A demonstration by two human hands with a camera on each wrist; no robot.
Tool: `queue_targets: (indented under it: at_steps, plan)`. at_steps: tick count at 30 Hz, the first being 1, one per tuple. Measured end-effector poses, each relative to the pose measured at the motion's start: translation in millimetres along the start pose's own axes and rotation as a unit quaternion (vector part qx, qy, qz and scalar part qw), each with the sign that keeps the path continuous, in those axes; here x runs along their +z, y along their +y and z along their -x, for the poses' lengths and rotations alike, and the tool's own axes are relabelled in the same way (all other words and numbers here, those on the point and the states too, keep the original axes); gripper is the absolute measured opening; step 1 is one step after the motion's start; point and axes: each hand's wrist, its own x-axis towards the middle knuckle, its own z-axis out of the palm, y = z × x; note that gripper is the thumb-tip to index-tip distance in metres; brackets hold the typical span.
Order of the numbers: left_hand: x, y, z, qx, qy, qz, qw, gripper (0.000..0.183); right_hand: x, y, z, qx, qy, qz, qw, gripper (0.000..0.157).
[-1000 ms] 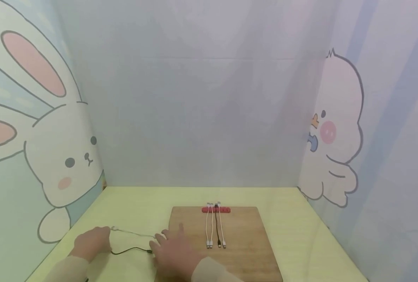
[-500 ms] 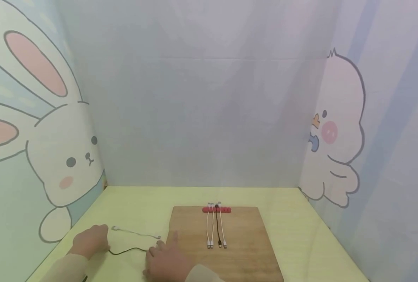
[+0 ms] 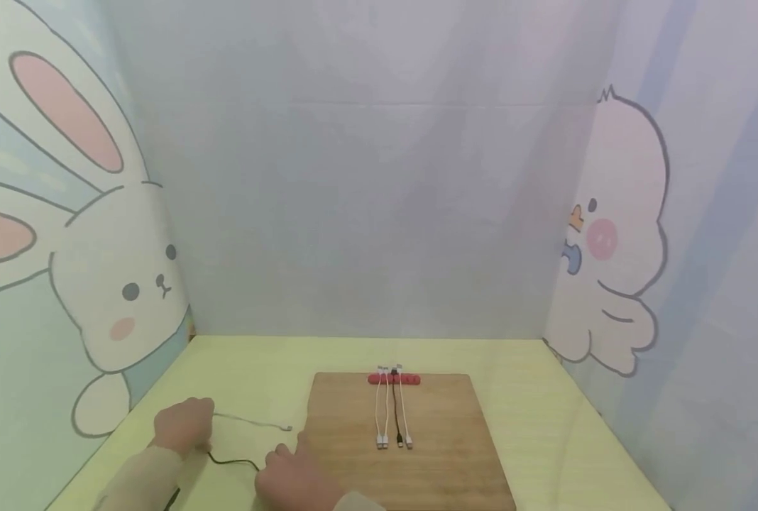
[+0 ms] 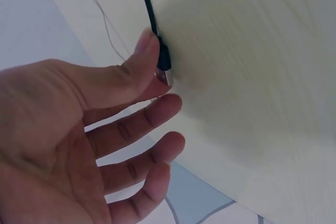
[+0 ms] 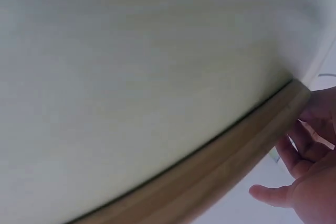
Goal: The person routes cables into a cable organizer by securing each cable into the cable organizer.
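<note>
My left hand [image 3: 184, 426] is above the left part of the table, pinching a black USB cable [image 4: 148, 3] by its metal-tipped plug between thumb and index finger. From there, the black cable [image 3: 235, 461] runs toward my right hand, where its far end is hidden. That right hand [image 3: 296, 479] lies at the wooden board's left edge. In the right wrist view, my right hand [image 5: 315, 166] has its thumb held apart and fingers loosely bent beside the board's edge [image 5: 210, 166]. A white cable [image 3: 251, 421] lies behind both hands, partly covered by the left one.
On the wooden board [image 3: 443, 440], a red cable holder [image 3: 411, 380] lies along the far edge. Three white cables and a black one [image 3: 396, 419] hang from it toward me. Pale yellow table [image 3: 545, 440] surrounds the board, with printed curtains at the back and sides.
My right hand has drawn back toward me and left, off the white cable's end. My left hand, with the black cable, has shifted slightly right and now overlaps the white cable's left end.
</note>
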Motion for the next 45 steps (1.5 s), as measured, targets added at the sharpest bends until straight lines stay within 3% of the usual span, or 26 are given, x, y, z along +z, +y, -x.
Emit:
queue_targets:
  at_steps: [6, 13, 22, 24, 31, 38, 45]
  plan:
    - [-2.0, 4.4, -0.2, 0.029, 0.031, -0.026, 0.9988, 0.044, -9.8, -17, 0, 0.006, -0.038, -0.022, 0.999, 0.024]
    - [-5.1, 13.5, -5.8, 0.045, 0.0, -0.042, 0.9981, 0.059, -16.4, -19, 8, 0.001, -0.082, -0.065, 0.995, 0.028]
    - [-4.5, 21.0, -1.4, 0.055, 0.031, -0.062, 0.996, 0.057, -19.0, -21, 11, 0.009, -0.092, -0.098, 0.991, 0.025]
    - [-3.3, 21.5, -1.8, 0.056, 0.029, -0.063, 0.996, 0.059, -16.4, -20, 13, 0.014, -0.099, -0.109, 0.989, 0.028]
    - [-0.2, 23.4, -2.1, 0.048, 0.021, -0.061, 0.9968, 0.06, -11.6, -22, 15, -0.002, -0.064, -0.084, 0.994, 0.024]
    - [-1.5, 31.0, -1.6, 0.056, 0.029, -0.094, 0.9936, 0.058, -8.7, -20, 15, -0.005, -0.082, -0.085, 0.993, 0.029]
    - [-0.9, 28.1, -1.5, 0.049, 0.028, -0.109, 0.9924, 0.059, -13.0, -12, 17, -0.038, -0.077, -0.098, 0.991, 0.028]
